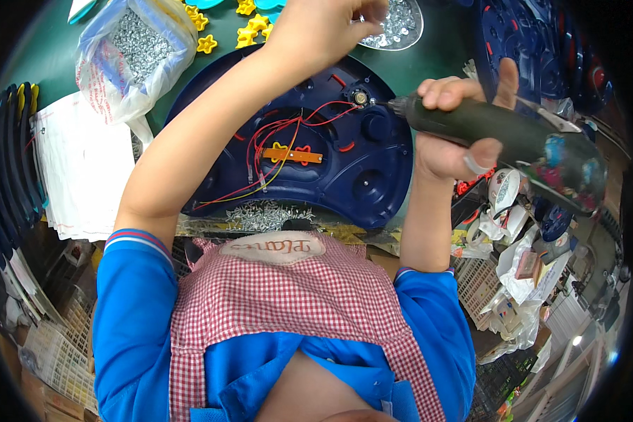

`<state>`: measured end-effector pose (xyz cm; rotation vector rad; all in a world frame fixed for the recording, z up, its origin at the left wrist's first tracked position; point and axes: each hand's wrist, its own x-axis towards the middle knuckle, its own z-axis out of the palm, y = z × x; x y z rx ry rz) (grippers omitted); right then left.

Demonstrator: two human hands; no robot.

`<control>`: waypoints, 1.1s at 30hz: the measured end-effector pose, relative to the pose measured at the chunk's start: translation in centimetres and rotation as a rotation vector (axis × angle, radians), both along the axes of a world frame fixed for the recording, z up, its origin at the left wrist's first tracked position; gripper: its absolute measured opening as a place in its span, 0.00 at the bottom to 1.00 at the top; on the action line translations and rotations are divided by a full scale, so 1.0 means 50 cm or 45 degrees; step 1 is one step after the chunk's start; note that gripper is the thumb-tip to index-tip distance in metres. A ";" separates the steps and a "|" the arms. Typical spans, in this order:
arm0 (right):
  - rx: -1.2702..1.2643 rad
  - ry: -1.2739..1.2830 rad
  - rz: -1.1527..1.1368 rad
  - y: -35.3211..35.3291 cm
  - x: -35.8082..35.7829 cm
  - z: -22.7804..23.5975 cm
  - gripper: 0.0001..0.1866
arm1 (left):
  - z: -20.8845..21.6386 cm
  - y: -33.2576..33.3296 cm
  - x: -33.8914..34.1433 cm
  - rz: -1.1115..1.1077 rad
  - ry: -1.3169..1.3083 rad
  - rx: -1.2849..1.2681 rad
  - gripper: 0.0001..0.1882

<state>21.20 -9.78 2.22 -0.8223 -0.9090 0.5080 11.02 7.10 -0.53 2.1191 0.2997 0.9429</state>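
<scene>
My right hand (457,119) grips a dark electric screwdriver (499,133), its index finger raised off the body. The driver lies nearly level, its tip close to a small round metal part (360,98) on a dark blue plastic shell (362,158). My left hand (337,28) is pinched at the edge of a clear dish (401,42) of small shiny metal pieces; whatever is between its fingers cannot be made out. Red and yellow wires (274,130) run across the shell to an orange strip (292,155), with yellow and red star-shaped pieces beside it.
A plastic bag of screws (144,49) stands at the far left, above white sheets (84,165). Loose screws (264,215) lie along the near table edge. Yellow star pieces (207,44) sit at the back. Stacked blue shells (541,49) are far right; dark curved panels (10,162) stand left.
</scene>
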 end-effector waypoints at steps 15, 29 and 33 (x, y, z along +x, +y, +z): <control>0.179 -0.070 0.137 -0.008 -0.093 0.046 0.52 | 0.023 -0.133 -0.165 -0.166 0.327 -0.065 0.18; 0.223 -0.025 0.049 -0.004 -0.114 0.041 0.57 | 0.025 -0.138 -0.163 -0.030 0.321 0.050 0.19; 0.208 -0.024 0.010 0.006 -0.112 0.035 0.55 | 0.029 -0.138 -0.171 0.022 0.446 0.112 0.26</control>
